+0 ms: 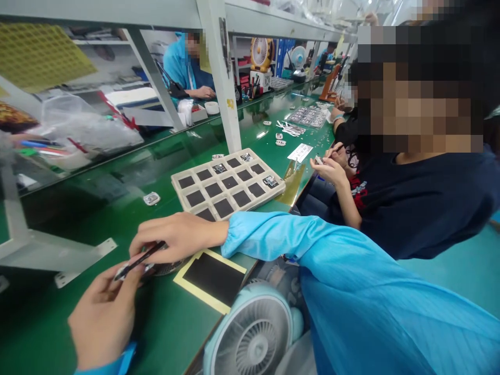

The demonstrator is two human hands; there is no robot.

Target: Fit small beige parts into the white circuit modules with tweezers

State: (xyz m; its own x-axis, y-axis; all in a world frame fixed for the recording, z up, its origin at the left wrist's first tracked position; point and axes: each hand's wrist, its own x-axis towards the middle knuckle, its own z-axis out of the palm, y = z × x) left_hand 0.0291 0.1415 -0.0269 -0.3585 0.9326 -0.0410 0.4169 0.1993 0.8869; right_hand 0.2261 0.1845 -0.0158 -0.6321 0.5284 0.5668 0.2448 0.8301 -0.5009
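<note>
My left hand (103,312) is closed at the fingertips on a small whitish part, mostly hidden by the fingers. My right hand (175,237) grips a slim dark pen-like tool (144,256), whose tip reaches down to that part. Whether it is a pair of tweezers I cannot make out. Beneath my right wrist a round greyish thing (170,267) partly shows. Just beyond my right hand lies a cream tray (177,194) with dark pads in its compartments and small electronic-looking parts in a few of them.
A black sheet with a yellow border (214,278) lies near the bench edge, above a light-blue fan (253,333). A small white part (151,198) sits left of the tray. Shelf posts (224,78) rise from the green bench. A co-worker's hands (332,164) work at the right.
</note>
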